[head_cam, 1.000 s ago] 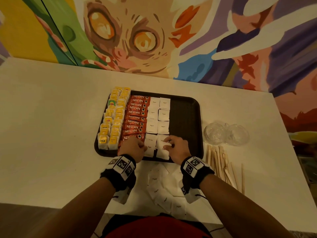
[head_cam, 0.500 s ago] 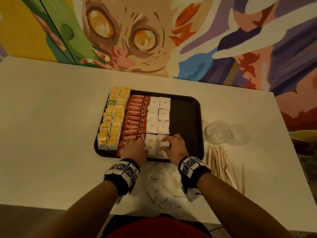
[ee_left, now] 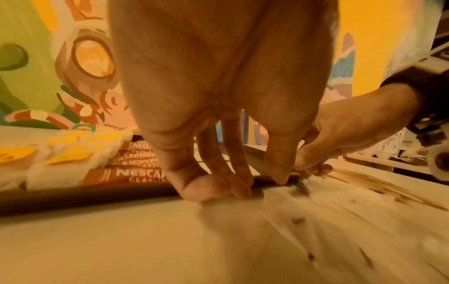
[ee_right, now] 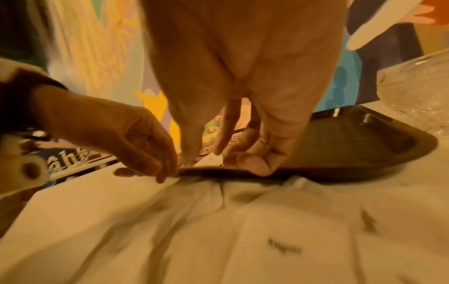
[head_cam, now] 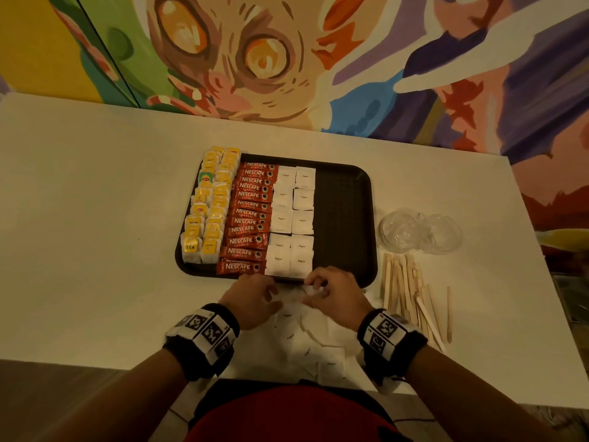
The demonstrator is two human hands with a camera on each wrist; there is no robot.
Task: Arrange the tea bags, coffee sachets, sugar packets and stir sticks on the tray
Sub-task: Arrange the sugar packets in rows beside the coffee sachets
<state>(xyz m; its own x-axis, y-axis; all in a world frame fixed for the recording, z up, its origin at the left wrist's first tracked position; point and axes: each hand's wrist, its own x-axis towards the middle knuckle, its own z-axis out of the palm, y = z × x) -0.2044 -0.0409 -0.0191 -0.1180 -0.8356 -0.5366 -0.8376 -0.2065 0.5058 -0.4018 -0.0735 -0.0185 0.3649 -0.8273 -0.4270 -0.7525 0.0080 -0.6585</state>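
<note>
The white table lay bare to the left of the dark tray, whose right part was uncovered. Tea bags, coffee sachets and sugar packets filled its left in columns. Stir sticks lay right of the tray. At its near rim the right hand pinched a loose packet; the left hand hung with fingers loosely curled, fingertips at the table.

Black wristbands with white coded tags
</note>
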